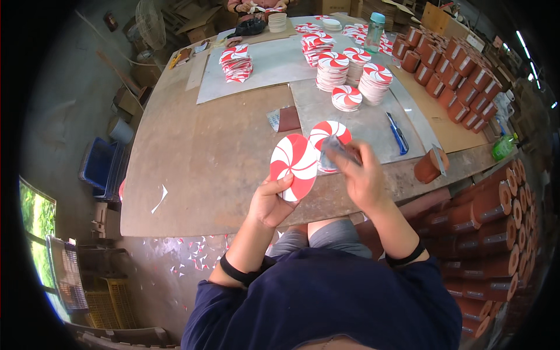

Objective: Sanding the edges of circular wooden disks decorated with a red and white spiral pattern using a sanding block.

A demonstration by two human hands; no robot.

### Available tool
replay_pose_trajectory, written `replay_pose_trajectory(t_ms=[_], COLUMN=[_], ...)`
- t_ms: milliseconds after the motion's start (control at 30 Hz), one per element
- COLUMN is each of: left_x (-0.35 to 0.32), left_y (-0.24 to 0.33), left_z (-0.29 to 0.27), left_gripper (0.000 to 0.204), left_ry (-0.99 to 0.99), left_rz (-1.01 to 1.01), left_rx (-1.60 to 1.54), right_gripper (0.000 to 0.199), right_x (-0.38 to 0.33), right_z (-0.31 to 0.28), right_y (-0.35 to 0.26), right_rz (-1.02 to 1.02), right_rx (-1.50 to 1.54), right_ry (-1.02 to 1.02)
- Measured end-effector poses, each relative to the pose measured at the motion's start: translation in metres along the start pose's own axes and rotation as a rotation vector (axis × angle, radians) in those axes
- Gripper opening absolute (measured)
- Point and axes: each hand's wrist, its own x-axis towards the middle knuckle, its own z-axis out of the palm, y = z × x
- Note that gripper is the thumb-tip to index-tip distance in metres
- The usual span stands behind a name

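Note:
My left hand [272, 201] is closed on a round disc [296, 160] with a red and white swirl, thumb on its face, tilted up above the table's near edge. In my right hand [367, 181] is a small folded grey piece [336, 149] that looks like sandpaper; it is slightly blurred and close to the disc's right edge. Just behind it, partly covered, lies another swirl disc [331, 130] on the table. Farther back is a brown and white sheet of sandpaper [287, 119]. A blue utility knife [398, 134] rests to the right.
Several stacks of swirl discs [332, 71] stand on grey boards across the table [192, 151]. Brown cylinders are piled at the back right [455, 76] and lower right [484, 233]. A clear bottle [374, 35] stands behind the stacks. Another person's hands [259, 8] show at the far end.

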Motion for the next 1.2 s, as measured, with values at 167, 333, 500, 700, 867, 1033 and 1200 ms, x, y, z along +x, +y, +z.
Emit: replay_pose_trajectory(t_ms=[167, 333, 500, 700, 867, 1033, 1200], left_x=[0.001, 0.001, -0.005, -0.01, -0.011, -0.012, -0.009], left_y=[-0.005, 0.0, 0.006, 0.01, 0.011, 0.014, 0.014], left_z=[-0.002, -0.004, 0.002, 0.002, 0.009, 0.012, 0.01], left_gripper=[0.043, 0.047, 0.05, 0.042, 0.037, 0.036, 0.038], left_ry=[-0.02, -0.176, -0.151, -0.053, 0.016, 0.024, -0.016], left_rz=[-0.007, 0.051, 0.138, 0.252, 0.268, 0.276, 0.269], left_rx=[0.004, 0.068, 0.326, 0.728, 0.967, 1.057, 0.98], right_gripper=[0.041, 0.044, 0.043, 0.033, 0.034, 0.037, 0.038], right_x=[0.003, -0.003, -0.005, 0.003, 0.004, 0.006, 0.009], right_z=[-0.013, -0.001, -0.009, -0.019, -0.022, -0.021, -0.018], right_y=[-0.018, 0.016, 0.011, -0.007, -0.021, -0.019, -0.022], right_rz=[0.025, 0.163, 0.2, 0.197, 0.5, 0.322, 0.269], right_rx=[-0.013, -0.057, 0.045, 0.191, 0.755, 0.576, 0.549], right_ry=[0.005, -0.023, 0.085, 0.134, 0.084, 0.056, -0.006])
